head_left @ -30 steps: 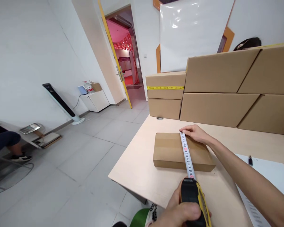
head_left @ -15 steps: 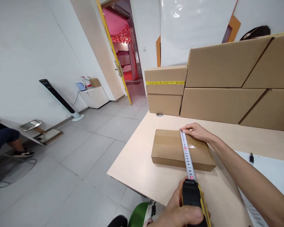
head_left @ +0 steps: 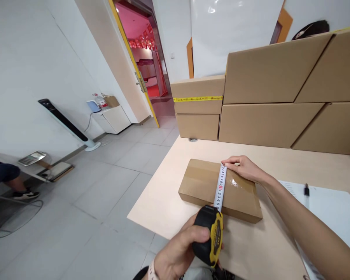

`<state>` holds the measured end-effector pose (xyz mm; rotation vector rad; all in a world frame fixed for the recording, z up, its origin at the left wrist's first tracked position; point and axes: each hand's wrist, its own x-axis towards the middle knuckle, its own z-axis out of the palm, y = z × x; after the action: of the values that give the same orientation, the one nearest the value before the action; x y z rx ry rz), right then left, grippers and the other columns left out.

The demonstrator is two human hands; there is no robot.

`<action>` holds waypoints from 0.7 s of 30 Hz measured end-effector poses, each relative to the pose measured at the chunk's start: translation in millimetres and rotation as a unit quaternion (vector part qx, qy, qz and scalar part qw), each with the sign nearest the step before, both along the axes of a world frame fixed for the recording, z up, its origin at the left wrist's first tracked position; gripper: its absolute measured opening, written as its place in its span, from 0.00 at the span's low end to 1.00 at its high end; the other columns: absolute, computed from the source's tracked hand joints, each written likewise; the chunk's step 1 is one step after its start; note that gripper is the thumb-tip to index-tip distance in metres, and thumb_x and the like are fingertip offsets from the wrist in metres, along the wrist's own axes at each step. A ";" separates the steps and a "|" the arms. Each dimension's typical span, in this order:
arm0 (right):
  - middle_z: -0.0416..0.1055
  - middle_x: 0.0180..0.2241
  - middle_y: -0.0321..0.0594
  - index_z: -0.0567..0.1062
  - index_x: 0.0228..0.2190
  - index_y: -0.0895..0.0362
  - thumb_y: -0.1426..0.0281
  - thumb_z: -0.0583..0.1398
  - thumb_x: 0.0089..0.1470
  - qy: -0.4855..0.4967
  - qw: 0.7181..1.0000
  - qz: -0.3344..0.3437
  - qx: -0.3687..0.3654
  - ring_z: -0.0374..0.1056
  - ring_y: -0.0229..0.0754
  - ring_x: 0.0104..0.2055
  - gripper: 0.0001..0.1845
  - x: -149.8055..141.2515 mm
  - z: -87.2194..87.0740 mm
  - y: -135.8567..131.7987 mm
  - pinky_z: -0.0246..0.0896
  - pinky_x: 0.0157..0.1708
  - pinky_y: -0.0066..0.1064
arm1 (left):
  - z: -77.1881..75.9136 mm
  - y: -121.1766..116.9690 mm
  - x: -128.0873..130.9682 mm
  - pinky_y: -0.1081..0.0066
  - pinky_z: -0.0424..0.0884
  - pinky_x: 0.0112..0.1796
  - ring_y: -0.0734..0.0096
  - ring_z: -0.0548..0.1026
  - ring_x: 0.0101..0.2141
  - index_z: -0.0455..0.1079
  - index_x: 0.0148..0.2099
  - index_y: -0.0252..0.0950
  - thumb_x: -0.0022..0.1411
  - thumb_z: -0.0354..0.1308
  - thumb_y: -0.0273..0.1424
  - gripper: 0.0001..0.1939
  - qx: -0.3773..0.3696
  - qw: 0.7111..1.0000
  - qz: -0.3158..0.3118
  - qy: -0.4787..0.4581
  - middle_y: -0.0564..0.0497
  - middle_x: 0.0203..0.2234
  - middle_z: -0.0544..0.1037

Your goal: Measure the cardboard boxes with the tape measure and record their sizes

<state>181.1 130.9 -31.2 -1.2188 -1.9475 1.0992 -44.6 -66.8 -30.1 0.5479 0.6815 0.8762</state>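
The left hand, fingers wrapped around the tape measure case, has drawn closer to the flat box at the tabletop near-left corner, shortening the blade; right hand fingers pinch its far end

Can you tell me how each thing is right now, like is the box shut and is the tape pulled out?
Flat box: shut, taped, lying on the table.
Tape measure: blade pulled out across the box.
Left hand: gripping the tape measure case.
Right hand: pinning the blade's end at the box's far edge.
Door: open.
Pen: lying on paper.
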 end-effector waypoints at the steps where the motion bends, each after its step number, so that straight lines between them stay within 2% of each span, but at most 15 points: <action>1: 0.79 0.44 0.43 0.83 0.36 0.54 0.56 0.60 0.53 0.002 1.000 0.002 0.003 0.72 0.50 0.46 0.18 -0.3 -0.3 -0.8 0.64 0.48 0.41 | 0.6 -0.5 -1.6 0.69 0.68 0.33 0.63 0.75 0.34 0.71 0.48 0.33 0.46 0.65 0.35 0.25 -0.005 1.000 -0.001 0.006 0.44 0.38 0.75; 6: 0.78 0.45 0.42 0.83 0.38 0.53 0.56 0.60 0.53 0.011 1.000 0.017 0.011 0.72 0.50 0.47 0.17 -0.8 -3.5 -0.2 0.64 0.48 0.40 | 4.5 -3.9 3.5 0.68 0.70 0.31 0.60 0.75 0.38 0.67 0.55 0.37 0.46 0.65 0.34 0.31 0.013 1.000 -0.002 -0.006 0.44 0.43 0.74; 10: 0.78 0.46 0.40 0.82 0.40 0.50 0.57 0.59 0.54 -0.008 1.000 0.018 0.012 0.71 0.50 0.49 0.17 0.3 -7.9 2.9 0.63 0.50 0.42 | 8.7 -6.0 6.8 0.65 0.73 0.33 0.58 0.75 0.40 0.62 0.60 0.41 0.47 0.66 0.33 0.37 -0.007 1.000 -0.017 -0.007 0.45 0.45 0.73; 21: 0.77 0.48 0.39 0.82 0.41 0.49 0.58 0.58 0.56 -0.019 0.999 0.020 0.017 0.71 0.50 0.51 0.16 0.6 -12.4 5.7 0.63 0.51 0.43 | 16.0 -5.2 7.5 0.63 0.74 0.34 0.55 0.74 0.41 0.59 0.62 0.43 0.44 0.67 0.32 0.42 -0.018 1.000 -0.016 0.018 0.45 0.45 0.72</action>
<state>181.7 136.6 -43.6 -1.1938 -2.0197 1.0654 -37.1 -72.0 -14.1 0.5419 0.7175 0.8240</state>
